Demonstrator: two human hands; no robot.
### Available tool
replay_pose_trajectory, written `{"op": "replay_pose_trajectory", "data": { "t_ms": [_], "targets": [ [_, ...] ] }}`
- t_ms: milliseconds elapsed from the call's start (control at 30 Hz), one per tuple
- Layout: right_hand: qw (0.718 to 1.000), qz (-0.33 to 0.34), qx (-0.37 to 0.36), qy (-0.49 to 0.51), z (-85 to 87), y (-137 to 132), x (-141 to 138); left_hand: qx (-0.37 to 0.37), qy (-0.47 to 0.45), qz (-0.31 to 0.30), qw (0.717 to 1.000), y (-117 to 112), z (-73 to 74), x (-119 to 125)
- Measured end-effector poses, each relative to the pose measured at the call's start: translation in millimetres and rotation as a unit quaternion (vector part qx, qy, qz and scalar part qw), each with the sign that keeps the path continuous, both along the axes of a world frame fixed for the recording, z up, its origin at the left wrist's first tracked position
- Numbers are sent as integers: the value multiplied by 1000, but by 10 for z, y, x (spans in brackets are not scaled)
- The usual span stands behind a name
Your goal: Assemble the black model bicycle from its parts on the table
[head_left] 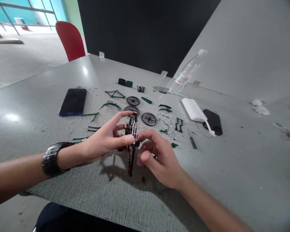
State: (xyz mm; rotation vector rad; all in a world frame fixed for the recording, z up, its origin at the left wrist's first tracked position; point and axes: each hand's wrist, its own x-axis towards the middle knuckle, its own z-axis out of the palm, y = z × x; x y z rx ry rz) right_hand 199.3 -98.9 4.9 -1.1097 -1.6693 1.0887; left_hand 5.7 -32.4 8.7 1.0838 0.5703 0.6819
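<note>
Hovering inside the table edge [82, 206], left grip [107, 138] holds a likely model bicycle [135, 129].

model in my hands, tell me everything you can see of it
The model is mostly black, with a pale barred rack and a dark round part, perhaps a wheel, beside it. Slim dark bars point toward the near table edge. The left hand grips it, thumb at the rack; the right hand is close on its right, contact unclear. Material and finer parts are too blurred or hidden to tell.
</note>
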Motion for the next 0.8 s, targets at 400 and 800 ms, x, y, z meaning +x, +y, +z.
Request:
{"op": "replay_pose_trajectory", "data": {
  "t_ms": [400,800],
  "targets": [
    [992,-121,-1,29,6,63,-5,53,30,94,994,128,-40,11],
    [988,-124,74,-58,85,118,211,151,152,23,977,138,-21,-20]
  ]
}}
